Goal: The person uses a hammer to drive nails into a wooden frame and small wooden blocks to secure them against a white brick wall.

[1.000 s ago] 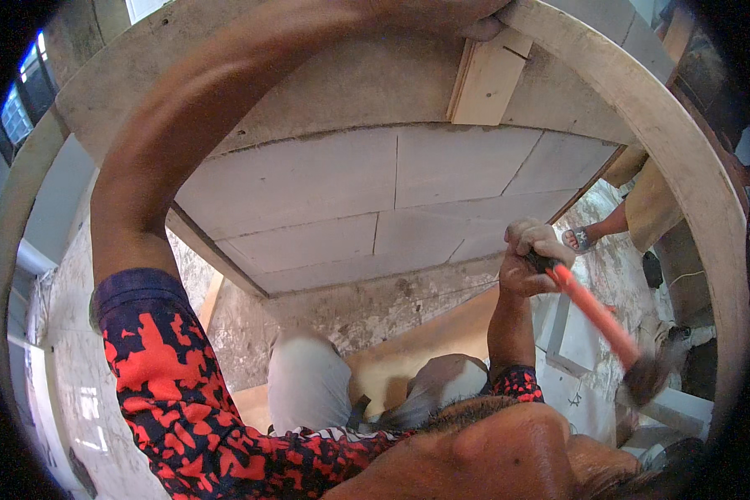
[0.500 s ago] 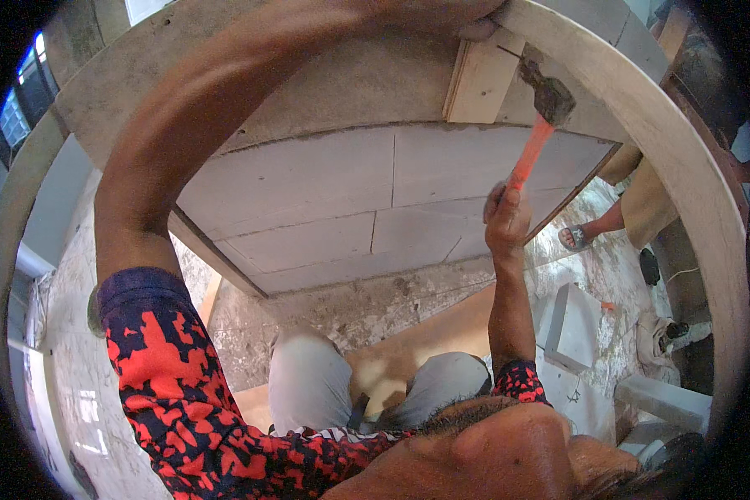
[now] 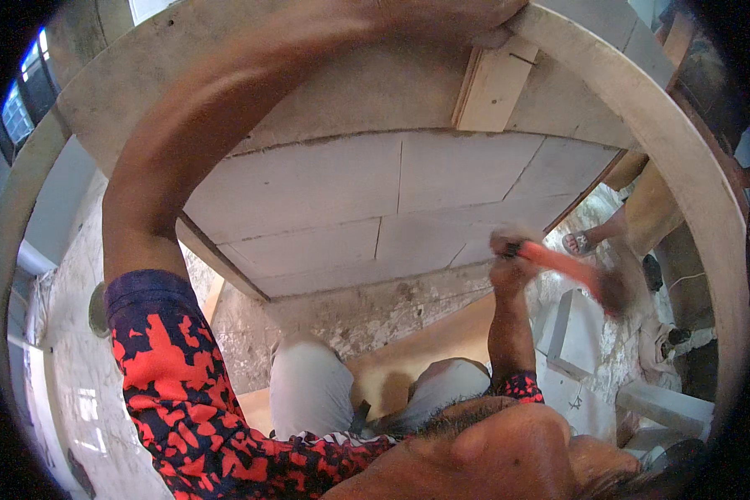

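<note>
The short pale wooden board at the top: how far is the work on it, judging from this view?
Done: the short pale wooden board sits flat against the grey slab surface. In hand: the left hand presses at its upper end, while the right hand grips an orange-handled hammer, drawn away from the board and motion-blurred. Left: whether any nail is fully driven cannot be seen.

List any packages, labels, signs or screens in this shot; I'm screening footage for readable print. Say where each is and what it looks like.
None in view: no package, label, sign or screen shows.
The left hand presses on a pale wooden block at the top edge.
The right hand holds an orange-handled hammer, blurred, at the right.
</note>
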The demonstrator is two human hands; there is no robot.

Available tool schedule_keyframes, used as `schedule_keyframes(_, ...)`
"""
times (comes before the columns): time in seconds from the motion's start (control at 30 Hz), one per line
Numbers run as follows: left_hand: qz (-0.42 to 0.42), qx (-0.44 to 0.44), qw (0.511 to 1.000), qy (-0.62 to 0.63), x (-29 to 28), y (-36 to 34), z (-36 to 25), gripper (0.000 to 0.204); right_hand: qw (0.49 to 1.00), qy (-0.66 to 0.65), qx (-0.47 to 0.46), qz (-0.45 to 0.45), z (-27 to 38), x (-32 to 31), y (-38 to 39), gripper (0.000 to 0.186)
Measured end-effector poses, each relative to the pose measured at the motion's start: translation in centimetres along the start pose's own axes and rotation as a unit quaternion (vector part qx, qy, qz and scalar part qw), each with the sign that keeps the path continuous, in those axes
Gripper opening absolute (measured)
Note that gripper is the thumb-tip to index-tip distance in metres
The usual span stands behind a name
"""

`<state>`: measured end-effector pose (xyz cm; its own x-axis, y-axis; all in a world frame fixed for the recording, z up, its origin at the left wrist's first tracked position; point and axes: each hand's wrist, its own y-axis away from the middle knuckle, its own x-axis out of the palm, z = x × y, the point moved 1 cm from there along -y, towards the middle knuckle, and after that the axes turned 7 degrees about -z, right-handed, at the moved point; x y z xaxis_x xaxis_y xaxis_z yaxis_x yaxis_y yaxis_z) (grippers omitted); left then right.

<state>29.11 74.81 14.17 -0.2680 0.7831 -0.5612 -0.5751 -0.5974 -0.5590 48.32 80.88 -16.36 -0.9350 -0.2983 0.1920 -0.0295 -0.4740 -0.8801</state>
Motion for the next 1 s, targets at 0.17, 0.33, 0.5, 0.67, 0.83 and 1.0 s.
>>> schedule_keyframes(0.17,0.019,0.003,1.0,-0.02,-0.7,-0.7,0.1,0.028,0.958,-0.261,0.076,-0.091,2.6,0.2,-1.4,0.051)
schedule_keyframes(0.33,0.016,-0.004,1.0,0.009,0.4,-0.6,-0.2,0.028,0.948,-0.143,0.273,-0.084,1.2,0.5,-1.3,0.049)
schedule_keyframes(0.5,-0.003,0.021,1.0,-0.02,-2.9,0.5,0.0,0.026,0.947,-0.184,0.227,-0.136,-0.1,2.1,-1.5,0.051)
schedule_keyframes(0.67,-0.002,0.005,1.0,0.021,1.2,-0.9,-0.2,0.027,0.943,-0.1,0.301,-0.101,0.5,-1.2,0.5,0.048)
schedule_keyframes(0.83,0.025,0.003,1.0,-0.003,-0.3,-0.8,0.1,0.027,0.989,-0.116,0.05,-0.078,1.6,1.3,-2.4,0.054)
schedule_keyframes(1.0,0.016,-0.007,1.0,-0.005,0.7,-1.0,0.6,0.029,0.973,0.002,0.231,0.013,0.0,0.8,-0.3,0.05)
